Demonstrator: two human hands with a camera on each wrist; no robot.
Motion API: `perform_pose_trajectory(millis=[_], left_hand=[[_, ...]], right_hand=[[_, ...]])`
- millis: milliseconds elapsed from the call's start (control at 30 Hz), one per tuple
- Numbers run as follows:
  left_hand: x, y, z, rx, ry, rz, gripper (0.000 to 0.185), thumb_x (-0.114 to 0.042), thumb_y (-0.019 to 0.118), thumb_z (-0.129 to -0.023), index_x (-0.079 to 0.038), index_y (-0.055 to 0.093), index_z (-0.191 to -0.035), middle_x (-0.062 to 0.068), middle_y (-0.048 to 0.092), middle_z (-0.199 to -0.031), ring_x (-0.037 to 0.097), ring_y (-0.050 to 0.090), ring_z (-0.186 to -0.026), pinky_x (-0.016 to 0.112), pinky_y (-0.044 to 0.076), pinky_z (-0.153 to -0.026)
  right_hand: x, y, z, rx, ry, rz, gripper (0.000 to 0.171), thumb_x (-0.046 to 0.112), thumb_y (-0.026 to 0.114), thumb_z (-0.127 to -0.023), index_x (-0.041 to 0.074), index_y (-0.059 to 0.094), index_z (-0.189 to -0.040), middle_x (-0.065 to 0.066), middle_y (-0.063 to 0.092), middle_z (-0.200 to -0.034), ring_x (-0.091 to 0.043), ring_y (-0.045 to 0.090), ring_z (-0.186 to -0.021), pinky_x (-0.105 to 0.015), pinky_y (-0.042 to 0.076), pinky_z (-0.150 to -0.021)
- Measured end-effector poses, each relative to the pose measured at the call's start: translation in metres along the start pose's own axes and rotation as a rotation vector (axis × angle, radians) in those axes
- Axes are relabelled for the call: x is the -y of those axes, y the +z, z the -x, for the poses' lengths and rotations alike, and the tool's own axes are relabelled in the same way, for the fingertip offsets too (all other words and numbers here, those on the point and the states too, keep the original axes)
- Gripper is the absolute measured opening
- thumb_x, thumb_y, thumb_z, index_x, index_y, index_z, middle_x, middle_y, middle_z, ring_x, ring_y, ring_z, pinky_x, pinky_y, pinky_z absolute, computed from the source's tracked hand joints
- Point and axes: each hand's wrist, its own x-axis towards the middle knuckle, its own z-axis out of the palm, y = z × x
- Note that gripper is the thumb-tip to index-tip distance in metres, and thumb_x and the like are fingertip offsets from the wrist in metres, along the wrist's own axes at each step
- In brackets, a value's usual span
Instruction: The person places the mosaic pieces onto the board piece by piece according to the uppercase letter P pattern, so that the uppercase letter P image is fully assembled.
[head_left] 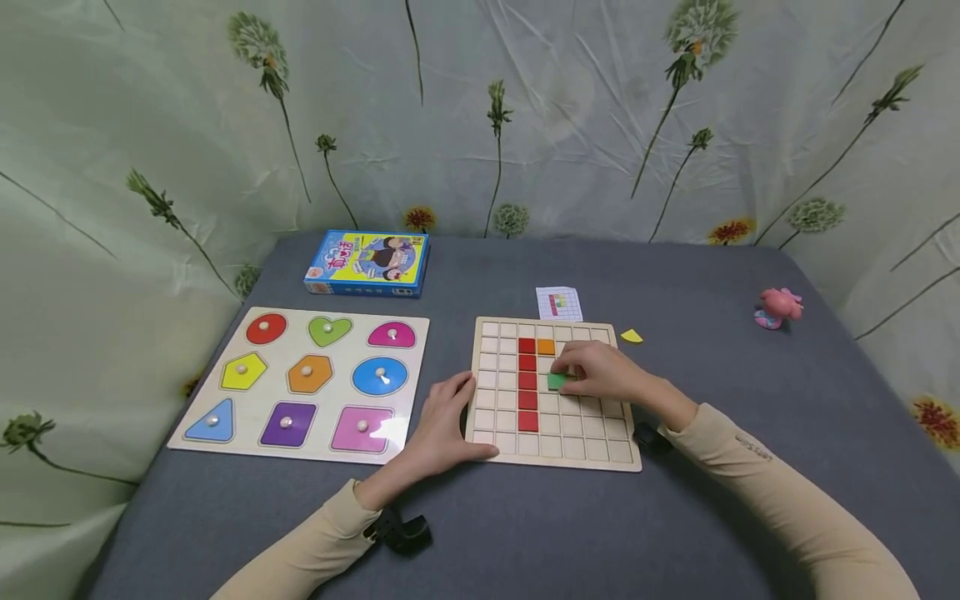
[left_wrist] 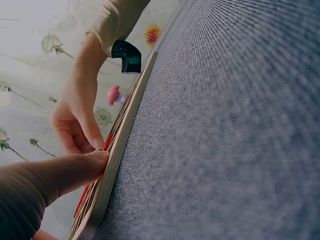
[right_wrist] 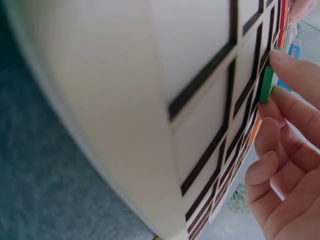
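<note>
My right hand [head_left: 603, 373] is pinching a green tile [head_left: 557, 381] onto the grid board [head_left: 592, 450], beside its red column [head_left: 527, 383]; my left hand [head_left: 442, 417], fingers relaxed, is bracing the board's edge.

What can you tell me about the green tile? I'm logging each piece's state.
The green tile is a small, flat square piece, painted bright green, probably wood. It sits on the wooden grid board, right of the red column and below the orange tile. The right hand pinches it; in the right wrist view it looks tilted.
</note>
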Motion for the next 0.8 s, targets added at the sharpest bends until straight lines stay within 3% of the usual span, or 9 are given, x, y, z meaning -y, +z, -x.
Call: perform_pose_trajectory(millis=[800], left_hand=[[0.0016, -0.0001, 0.0000, -0.001, 0.006, 0.001, 0.100, -0.038, 0.084, -0.061, 0.000, 0.038, -0.141, 0.015, 0.038, -0.144, 0.033, 0.033, -0.125, 0.054, 0.029, -0.101]], right_hand=[[0.0079, 0.0024, -0.0095, -0.002, -0.017, 0.063, 0.019, 0.025, 0.075, -0.078, 0.014, 0.071, -0.093, 0.004, 0.058, -0.077, -0.005, 0.045, -0.064, -0.018, 0.036, -0.059]])
